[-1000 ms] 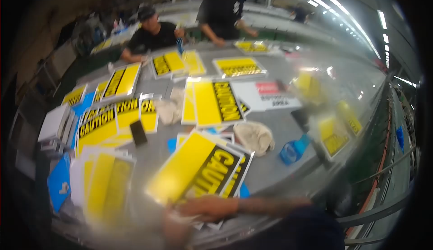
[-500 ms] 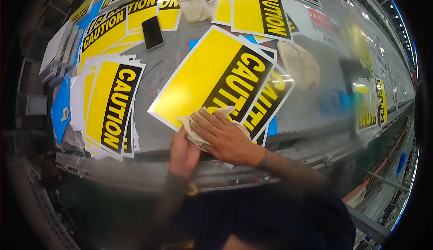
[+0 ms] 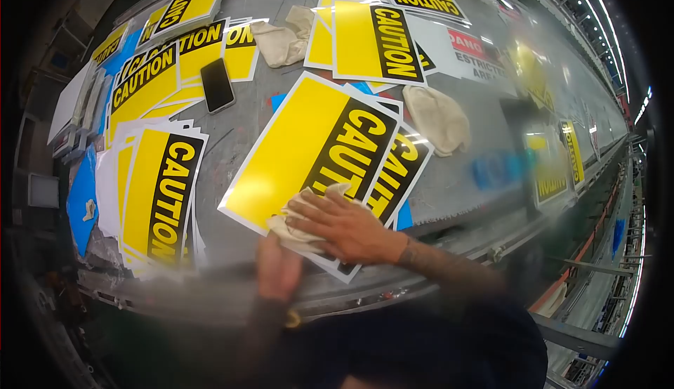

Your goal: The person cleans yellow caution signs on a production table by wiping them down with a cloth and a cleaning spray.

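Note:
A yellow and black CAUTION sign point(image 3: 281, 154) lies at a slant on top of other signs near the table's front edge. My right hand point(image 3: 344, 227) presses a crumpled cream cloth point(image 3: 298, 233) onto the sign's lower part, covering some of the lettering. The fingers lie stretched over the cloth. Close to the sign's lower left edge is my left hand point(image 3: 277, 266), blurred, with its fingertips beside the cloth. Whether those fingers grip the sign or the cloth cannot be made out.
A pile of CAUTION signs point(image 3: 158, 192) lies to the left, with a phone point(image 3: 217, 86) above it. Further signs point(image 3: 379, 41) are spread at the back. Two more pale cloths point(image 3: 437, 119) point(image 3: 281, 43) rest among them. A red and white sign point(image 3: 477, 52) lies at the right.
The camera view has shifted, so the table and signs appear lower and further left. My right hand and the cloth have slid slightly up and right over the sign.

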The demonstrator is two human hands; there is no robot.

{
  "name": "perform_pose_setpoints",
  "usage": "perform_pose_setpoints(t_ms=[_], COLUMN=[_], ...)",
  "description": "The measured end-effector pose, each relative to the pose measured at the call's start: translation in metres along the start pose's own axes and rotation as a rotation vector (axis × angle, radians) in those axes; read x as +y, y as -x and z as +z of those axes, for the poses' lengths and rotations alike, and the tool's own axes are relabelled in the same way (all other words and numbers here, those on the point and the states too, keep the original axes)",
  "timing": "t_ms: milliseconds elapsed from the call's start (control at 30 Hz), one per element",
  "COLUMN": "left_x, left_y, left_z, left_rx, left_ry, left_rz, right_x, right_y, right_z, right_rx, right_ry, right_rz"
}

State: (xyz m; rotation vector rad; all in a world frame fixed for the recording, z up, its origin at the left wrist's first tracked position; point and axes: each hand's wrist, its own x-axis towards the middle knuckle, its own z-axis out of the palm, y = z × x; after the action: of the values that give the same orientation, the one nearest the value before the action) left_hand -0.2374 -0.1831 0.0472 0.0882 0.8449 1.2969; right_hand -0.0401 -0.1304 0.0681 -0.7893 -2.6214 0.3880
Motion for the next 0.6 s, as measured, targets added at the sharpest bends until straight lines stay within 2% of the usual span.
perform_pose_setpoints(t_ms=[100,133,167,200,233,300,367,433,467,500,533,567,600], left_x=[-0.002,-0.002,-0.002,-0.001,0.0,-0.002,-0.002,-0.001,-0.002,-0.002,-0.002,-0.002,-0.003], left_y=[0.004,0.004,0.005,0.005,0.004,0.002,0.004,0.002,0.002,0.002,0.002,0.004,0.007], left_z=[0.005,0.005,0.005,0.006,0.005,0.002,0.002,0.004,0.006,0.006,0.005,0.006,0.01], left_rx=[0.001,-0.005,-0.009,-0.008,-0.009,-0.002,0.003,0.0,0.022,0.013,0.003,-0.006,0.018], left_ry=[-0.017,-0.016,-0.014,-0.007,-0.009,0.003,0.018,0.012,0.0,-0.006,-0.013,-0.02,-0.025], left_rz=[0.008,0.001,-0.002,-0.006,0.003,0.017,0.012,0.012,0.046,0.049,0.047,0.043,0.06], right_x=[0.067,0.1,0.124,0.152,0.158,0.14,0.094,0.026,0.017,0.013,0.03,0.052,0.079], right_y=[-0.006,-0.006,-0.001,0.005,0.006,0.005,0.013,0.016,0.024,0.03,0.032,0.026,0.026], right_z=[-0.016,-0.022,-0.032,-0.024,-0.031,-0.028,-0.016,-0.005,-0.002,-0.002,-0.009,-0.03,-0.039], right_rx=[0.03,0.072,0.038,0.156,0.113,0.129,0.095,-0.087,-0.028,0.033,0.095,0.055,0.138], right_ry=[0.295,0.224,0.517,0.395,0.407,0.369,0.309,0.062,0.058,0.055,0.066,0.011,0.172], right_rz=[0.084,0.203,0.163,0.321,0.375,0.435,0.313,0.301,0.225,0.154,0.271,0.45,0.449])
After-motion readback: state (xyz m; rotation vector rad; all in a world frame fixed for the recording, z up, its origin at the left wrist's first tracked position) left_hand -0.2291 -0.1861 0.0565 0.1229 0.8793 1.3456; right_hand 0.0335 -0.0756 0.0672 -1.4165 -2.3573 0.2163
